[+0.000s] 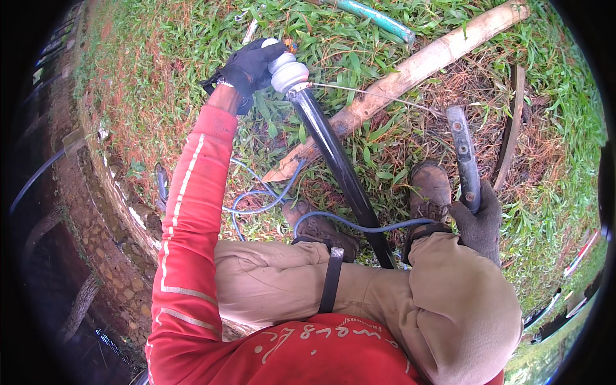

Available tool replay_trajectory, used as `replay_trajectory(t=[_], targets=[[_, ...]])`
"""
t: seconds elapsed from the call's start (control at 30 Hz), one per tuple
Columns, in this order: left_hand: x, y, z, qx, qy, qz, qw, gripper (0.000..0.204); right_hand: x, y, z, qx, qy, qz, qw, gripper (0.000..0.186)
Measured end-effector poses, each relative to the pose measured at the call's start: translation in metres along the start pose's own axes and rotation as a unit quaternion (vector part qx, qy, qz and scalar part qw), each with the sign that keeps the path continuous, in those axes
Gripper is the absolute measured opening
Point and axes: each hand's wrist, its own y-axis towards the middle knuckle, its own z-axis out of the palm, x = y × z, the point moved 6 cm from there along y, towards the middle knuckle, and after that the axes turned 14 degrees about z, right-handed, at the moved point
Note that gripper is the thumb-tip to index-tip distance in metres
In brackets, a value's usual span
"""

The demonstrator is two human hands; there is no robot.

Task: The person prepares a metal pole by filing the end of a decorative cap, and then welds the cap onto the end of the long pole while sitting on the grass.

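Observation:
A glossy black metal pole (333,157) slants between my boots, its lower end passing out of sight at my legs. On its upper end sits a pale, rounded finial (290,74). My left hand (247,69), in a black glove, is closed around the finial's tip. A welding electrode holder (463,151) stands in my right hand (480,224), gloved in dark grey, with the fingers wrapped round its lower end. From its top a thin welding electrode (378,96) reaches left to the joint under the finial. Faint smoke hangs beside that joint.
A long wooden pole (410,74) with a pointed end lies behind the metal one on the grass. A teal pipe (375,19) is at the top, a curved wooden strip (511,128) at right. Blue cable (256,192) loops around my boots (430,189). A stone edge (122,212) borders the left.

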Motion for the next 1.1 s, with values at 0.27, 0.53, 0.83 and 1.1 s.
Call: replay_trajectory(t=[0.27,0.53,0.83,1.1], targets=[[0.003,0.006,-0.005,0.052,-0.021,-0.004,0.998,0.024,0.002,-0.001,0.001,0.005,0.000,-0.002,1.000,0.027],[0.005,0.006,0.000,0.075,-0.056,-0.011,0.996,0.025,0.003,-0.001,0.001,-0.006,-0.009,-0.005,1.000,0.027],[0.071,0.069,-0.103,0.152,0.140,0.089,0.974,0.054,0.000,0.002,0.004,0.012,0.002,0.001,1.000,0.029],[0.020,0.005,-0.007,0.126,-0.239,0.048,0.962,0.053,-0.005,0.000,-0.003,-0.005,-0.021,0.018,1.000,0.025]])
